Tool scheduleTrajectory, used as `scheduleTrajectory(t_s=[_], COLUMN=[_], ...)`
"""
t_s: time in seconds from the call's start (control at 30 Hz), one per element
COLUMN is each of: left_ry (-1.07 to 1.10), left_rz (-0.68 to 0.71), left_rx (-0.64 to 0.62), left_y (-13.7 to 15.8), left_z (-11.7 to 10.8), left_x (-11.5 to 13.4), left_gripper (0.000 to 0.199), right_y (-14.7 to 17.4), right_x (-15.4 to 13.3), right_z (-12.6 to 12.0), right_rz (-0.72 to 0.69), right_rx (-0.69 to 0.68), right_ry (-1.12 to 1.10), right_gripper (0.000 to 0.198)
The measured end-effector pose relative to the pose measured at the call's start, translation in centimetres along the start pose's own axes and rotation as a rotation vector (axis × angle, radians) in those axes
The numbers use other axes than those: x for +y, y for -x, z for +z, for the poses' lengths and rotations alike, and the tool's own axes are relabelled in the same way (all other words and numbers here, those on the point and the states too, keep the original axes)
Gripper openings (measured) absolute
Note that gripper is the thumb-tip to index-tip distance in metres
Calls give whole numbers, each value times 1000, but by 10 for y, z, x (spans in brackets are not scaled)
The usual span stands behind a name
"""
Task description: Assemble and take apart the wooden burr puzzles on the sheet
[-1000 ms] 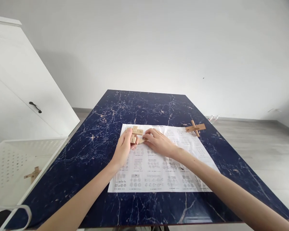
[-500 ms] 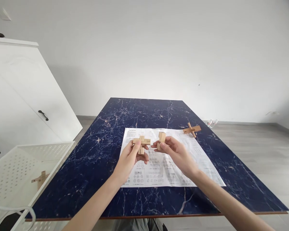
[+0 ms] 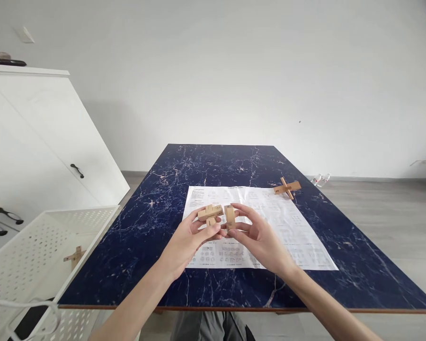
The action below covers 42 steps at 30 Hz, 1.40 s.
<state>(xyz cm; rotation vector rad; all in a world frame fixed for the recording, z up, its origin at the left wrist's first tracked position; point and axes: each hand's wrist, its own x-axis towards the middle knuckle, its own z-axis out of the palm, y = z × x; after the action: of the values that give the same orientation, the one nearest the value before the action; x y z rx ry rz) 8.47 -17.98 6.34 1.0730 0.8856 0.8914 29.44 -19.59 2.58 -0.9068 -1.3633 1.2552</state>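
Over the printed sheet, my left hand (image 3: pixel 184 244) is closed around a cross of joined pale wooden puzzle pieces (image 3: pixel 210 214), with small dark marks on its faces. My right hand (image 3: pixel 259 237) pinches a single wooden puzzle block (image 3: pixel 230 217), held upright between thumb and fingers. The block stands just right of the cross; a narrow gap shows between them at the top. The fingers of both hands come close together beneath the pieces, and some fingertips are hidden. Below lies the white instruction sheet (image 3: pixel 291 241), covered in small diagrams.
Another crossed wooden puzzle (image 3: pixel 287 187) rests on the sheet's far right corner. The blue marbled table (image 3: pixel 138 246) has a white perforated bin (image 3: pixel 24 241) at its left, with a wooden cross (image 3: pixel 75 255) inside. A white cabinet (image 3: pixel 53 128) stands behind the bin. Clear bottles (image 3: pixel 320 180) are beyond the table's right edge.
My right hand has turned its block and brought it left, nearer the cross. My left hand has tilted the cross, its thumb now lower. The whole view has shifted slightly.
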Motion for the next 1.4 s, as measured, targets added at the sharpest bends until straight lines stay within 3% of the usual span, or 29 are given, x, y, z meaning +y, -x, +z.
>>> scheduleTrajectory(t_s=[0.23, 0.37, 0.57, 0.93, 1.07, 1.2, 1.4], left_ry=[-239, -297, -394, -655, -728, -752, -822], left_rz=[85, 115, 142, 228, 317, 385, 505], left_rx=[87, 70, 2, -97, -88, -50, 67], left_y=[-7, -10, -12, -39, -55, -68, -76], left_z=[0, -2, -1, 0, -7, -14, -24], left_x=[-17, -23, -25, -15, -17, -23, -31], left_gripper=[65, 61, 57, 59, 58, 58, 60], right_y=[6, 8, 13, 15, 2, -20, -48], right_x=[5, 5, 9, 4, 10, 15, 15], right_z=[6, 9, -2, -24, -28, -24, -14], right_rz=[-95, -152, -269, -205, -165, -111, 136], right_rx=[56, 115, 9, -116, -111, -62, 24], right_ry=[219, 245, 421, 549, 514, 340, -9], right_gripper=[34, 38, 50, 58, 49, 36, 33])
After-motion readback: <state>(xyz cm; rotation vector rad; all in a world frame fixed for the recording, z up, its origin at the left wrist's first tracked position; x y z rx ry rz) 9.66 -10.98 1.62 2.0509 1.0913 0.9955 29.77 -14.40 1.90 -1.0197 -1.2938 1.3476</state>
